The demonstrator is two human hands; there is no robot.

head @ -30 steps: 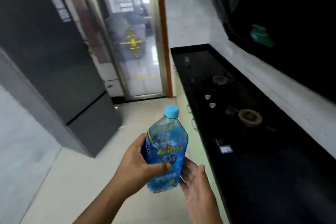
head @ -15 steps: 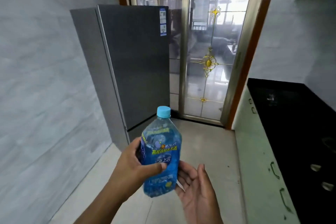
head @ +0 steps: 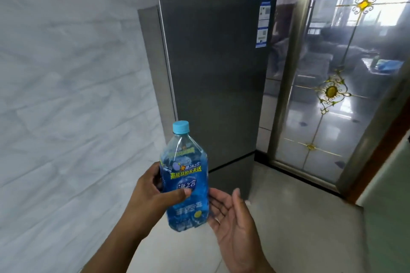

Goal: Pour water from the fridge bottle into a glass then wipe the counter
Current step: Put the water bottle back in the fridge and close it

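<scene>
A clear plastic bottle (head: 185, 180) with a blue label and a light blue cap stands upright in front of me, cap on. My left hand (head: 153, 197) is wrapped around its middle, thumb across the label. My right hand (head: 230, 213) is open, palm up, just right of the bottle's lower part, its fingers close to the bottle. The dark grey fridge (head: 213, 86) stands straight ahead with both doors closed. No glass and no counter are in view.
A white marble-patterned wall (head: 73, 99) runs along the left. To the right of the fridge is a glass door (head: 332, 86) with gold ornaments in a metal and wood frame. Light floor tiles (head: 295, 217) lie below. A pale cabinet side (head: 390, 195) shows at the right edge.
The view has swung left from the black counter and stove to the fridge, which is now nearer and centred. Both hands and the bottle keep the same pose.
</scene>
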